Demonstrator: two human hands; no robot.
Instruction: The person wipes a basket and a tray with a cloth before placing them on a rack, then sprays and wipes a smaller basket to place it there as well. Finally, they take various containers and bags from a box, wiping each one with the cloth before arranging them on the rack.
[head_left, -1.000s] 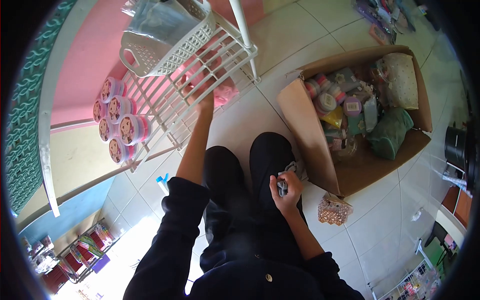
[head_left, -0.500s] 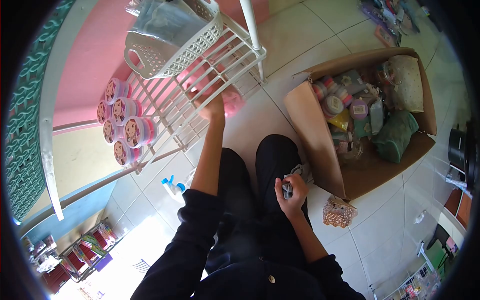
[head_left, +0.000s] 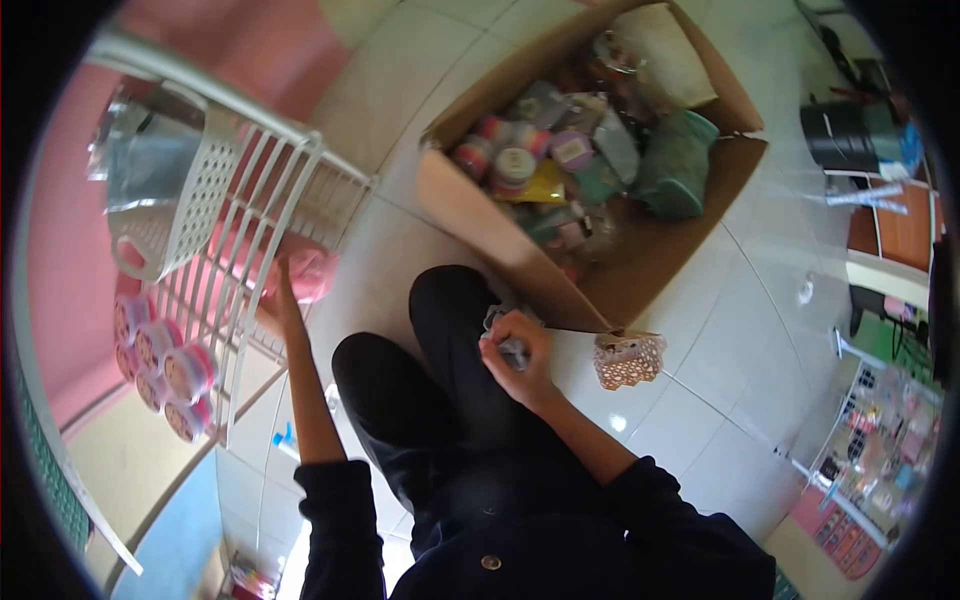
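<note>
My left hand (head_left: 278,300) reaches in at the side of the white wire rack (head_left: 262,190), close to a pink bundle (head_left: 308,272) on a lower level; the rack bars and blur hide its fingers. Over my right knee, my right hand (head_left: 522,358) is closed around a crumpled grey cloth (head_left: 514,350). Round tubs with picture lids (head_left: 187,372) stand stacked on the rack beside a white perforated basket (head_left: 205,190) holding clear plastic packs. An open cardboard box (head_left: 500,235) with tubs, a yellow pack and a green bundle (head_left: 676,165) lies beyond my knees.
A small patterned basket (head_left: 628,360) sits on the tiled floor by the box corner. A bottle with a blue top (head_left: 285,438) stands below the rack. At the right are a black bin (head_left: 840,135) and a wire display of small goods (head_left: 885,450).
The view has turned right, so the rack and box appear further left. My left hand is still at the rack, and my right hand still holds the grey cloth.
</note>
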